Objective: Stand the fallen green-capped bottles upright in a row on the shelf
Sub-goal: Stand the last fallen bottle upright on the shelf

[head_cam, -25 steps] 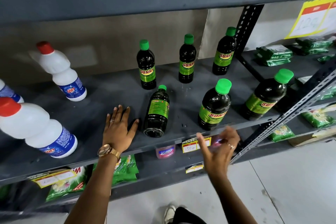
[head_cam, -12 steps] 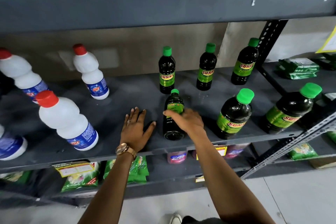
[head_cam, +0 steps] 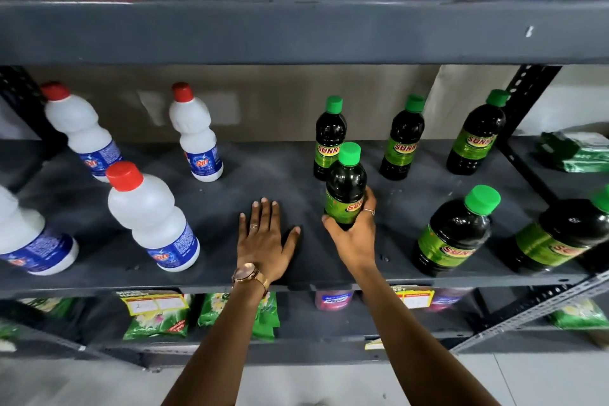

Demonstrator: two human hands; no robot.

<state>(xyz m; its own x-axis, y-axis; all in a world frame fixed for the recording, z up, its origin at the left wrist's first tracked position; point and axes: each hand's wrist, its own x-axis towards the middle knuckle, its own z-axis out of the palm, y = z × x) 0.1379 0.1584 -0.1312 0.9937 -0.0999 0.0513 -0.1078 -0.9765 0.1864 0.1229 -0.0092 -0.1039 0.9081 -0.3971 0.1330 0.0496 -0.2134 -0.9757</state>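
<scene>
Fingers [head_cam: 368,204] wrap green-capped bottle [head_cam: 346,188] — left hand [head_cam: 265,237] flat.

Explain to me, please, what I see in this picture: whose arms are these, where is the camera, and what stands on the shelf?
There is no machine here. A person wears one wide-angle camera on the head, so you look forward and down along their own two bare arms. The wide lens makes the bottles at the edges seem to lean.

They face a dark grey shelf in a shop. The left hand, with a watch on the wrist, lies flat and open on the shelf and holds nothing. The right hand is closed around the lower part of a dark green-capped bottle, which points cap-up.

Behind it three more green-capped bottles stand in a row at the back, and two larger ones stand at the front right. On the left are white bottles with red caps.
</scene>
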